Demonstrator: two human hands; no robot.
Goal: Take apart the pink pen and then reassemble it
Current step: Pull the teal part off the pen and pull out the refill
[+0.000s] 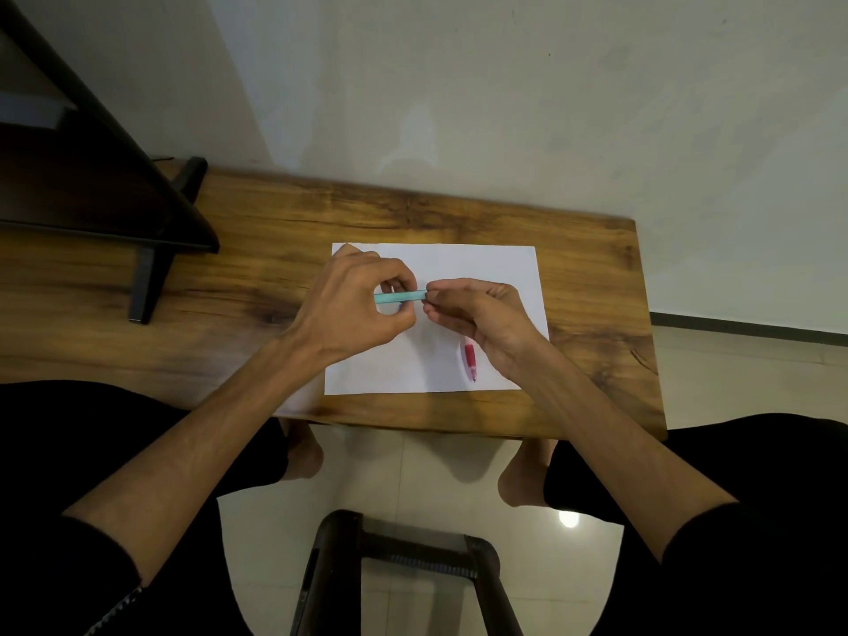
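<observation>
A teal pen (400, 296) lies level above the white sheet of paper (413, 364). My left hand (362, 305) grips its left part with curled fingers. My right hand (482, 316) pinches its right end between thumb and fingertips. A pink-red pen (470, 358) lies on the paper just below my right hand, its tip pointing toward me and its upper end hidden by the hand. Neither hand touches it.
The paper lies on a wooden table (596, 277) against a pale wall. A dark stand with a black foot (151, 268) occupies the table's left side. My knees and a dark stool frame (394, 566) are below the table's front edge.
</observation>
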